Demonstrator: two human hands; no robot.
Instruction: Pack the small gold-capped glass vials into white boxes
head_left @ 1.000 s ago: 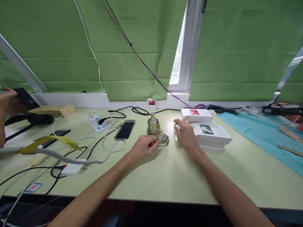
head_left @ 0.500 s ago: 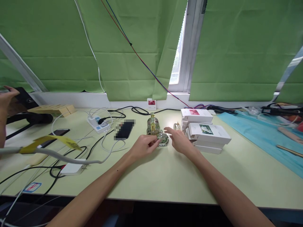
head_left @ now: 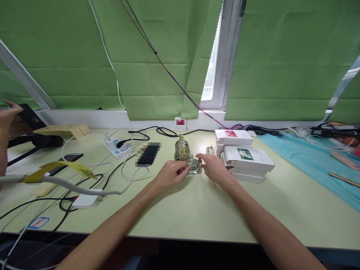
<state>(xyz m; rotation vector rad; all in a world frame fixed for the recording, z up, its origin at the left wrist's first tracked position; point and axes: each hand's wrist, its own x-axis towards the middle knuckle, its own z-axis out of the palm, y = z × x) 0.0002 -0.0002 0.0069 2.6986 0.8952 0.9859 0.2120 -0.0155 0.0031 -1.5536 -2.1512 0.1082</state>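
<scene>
A clear glass perfume bottle (head_left: 194, 165) stands on the table between my hands, at the front of a row of similar bottles with gold necks (head_left: 181, 148). My left hand (head_left: 173, 171) is closed, its thumb and forefinger at the front bottle's left side. From the right, my right hand (head_left: 213, 167) reaches to the same bottle, fingers bent and apart, fingertips at its right edge. Whether they press on the glass I cannot tell. Just behind the right hand stands a round gold-topped bottle (head_left: 210, 150).
White boxes (head_left: 249, 159) with flower pictures are stacked right of my right hand. A phone (head_left: 149, 154), a power strip (head_left: 116, 147) and tangled cables lie left. Blue sheeting (head_left: 303, 161) covers the right side. Another person's hand (head_left: 9, 112) shows at far left.
My right hand's fingers have come down and in against the front bottle's right side. The bottle has shifted very slightly right. My left hand is nearly still.
</scene>
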